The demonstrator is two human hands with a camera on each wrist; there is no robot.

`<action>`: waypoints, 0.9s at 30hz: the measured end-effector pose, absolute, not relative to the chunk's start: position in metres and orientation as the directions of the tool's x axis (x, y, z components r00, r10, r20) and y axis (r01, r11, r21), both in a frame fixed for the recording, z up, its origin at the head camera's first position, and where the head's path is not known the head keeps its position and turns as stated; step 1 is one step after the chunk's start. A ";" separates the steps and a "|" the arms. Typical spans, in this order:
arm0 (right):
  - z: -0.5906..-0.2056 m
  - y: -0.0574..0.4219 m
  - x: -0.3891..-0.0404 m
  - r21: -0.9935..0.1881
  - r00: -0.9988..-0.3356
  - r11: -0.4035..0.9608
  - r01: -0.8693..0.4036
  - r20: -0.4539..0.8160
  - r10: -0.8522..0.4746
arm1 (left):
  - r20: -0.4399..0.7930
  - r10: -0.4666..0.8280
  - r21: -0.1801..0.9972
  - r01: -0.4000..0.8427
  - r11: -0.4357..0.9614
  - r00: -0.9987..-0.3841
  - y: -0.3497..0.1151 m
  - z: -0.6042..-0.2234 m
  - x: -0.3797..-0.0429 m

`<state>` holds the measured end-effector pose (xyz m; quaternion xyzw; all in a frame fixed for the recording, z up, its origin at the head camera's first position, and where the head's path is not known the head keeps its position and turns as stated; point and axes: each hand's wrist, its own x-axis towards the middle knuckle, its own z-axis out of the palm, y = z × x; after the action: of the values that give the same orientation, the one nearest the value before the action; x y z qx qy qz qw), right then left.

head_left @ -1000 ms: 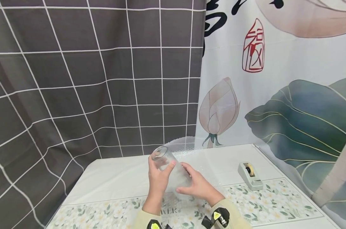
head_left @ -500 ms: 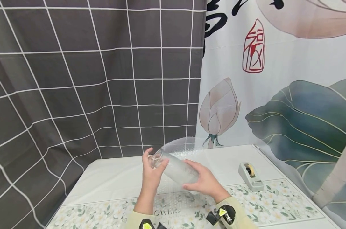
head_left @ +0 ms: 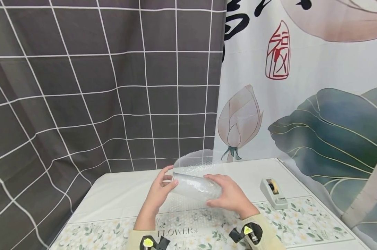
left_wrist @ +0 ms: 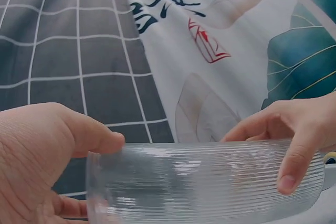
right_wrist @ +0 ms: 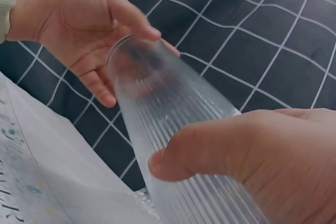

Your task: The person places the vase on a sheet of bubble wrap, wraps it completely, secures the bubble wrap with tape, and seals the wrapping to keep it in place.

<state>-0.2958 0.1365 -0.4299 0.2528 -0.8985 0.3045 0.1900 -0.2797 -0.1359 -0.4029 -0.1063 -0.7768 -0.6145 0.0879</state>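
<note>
A clear ribbed glass vase [head_left: 196, 185] lies nearly sideways between the two hands, above a sheet of bubble wrap [head_left: 188, 211]. My left hand [head_left: 158, 191] holds its open mouth end, thumb at the rim and fingers curled around the far side, as the right wrist view also shows with that hand [right_wrist: 86, 35]. My right hand [head_left: 232, 194] grips the opposite end, with the thumb [left_wrist: 294, 166] across the ribbed wall. Part of the right hand's fingers is hidden behind the glass. At the back, the bubble wrap curls upward.
A white tape dispenser [head_left: 274, 193] with a yellow roll stands on the right of the table. A floral runner [head_left: 104, 231] crosses the white table's [head_left: 119, 194] front. Behind hang a dark grid curtain [head_left: 113, 104] and a white printed curtain [head_left: 247, 69].
The glass vase has turned from a steep tilt to nearly horizontal. My left hand has moved left and my right hand right. More of the bubble wrap and runner lettering shows beneath.
</note>
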 end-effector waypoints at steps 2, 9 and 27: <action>-0.429 0.139 -0.296 -0.420 -0.794 0.705 -0.571 0.498 -0.347 | 0.262 0.089 0.935 0.275 0.225 -0.961 -0.136 -0.404 -0.279; -0.428 0.146 -0.298 -0.365 -0.766 0.720 -0.590 0.535 -0.356 | 0.244 0.139 0.940 0.269 0.211 -0.960 -0.136 -0.409 -0.282; -0.436 0.155 -0.306 -0.254 -0.724 0.716 -0.651 0.490 -0.485 | 0.212 0.323 0.839 0.341 0.424 -0.922 -0.142 -0.431 -0.292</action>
<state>-0.3058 0.1552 -0.4357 0.3138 -0.9047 0.2090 0.1984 -0.2922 -0.1420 -0.4309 -0.1968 -0.8438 -0.4992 0.0093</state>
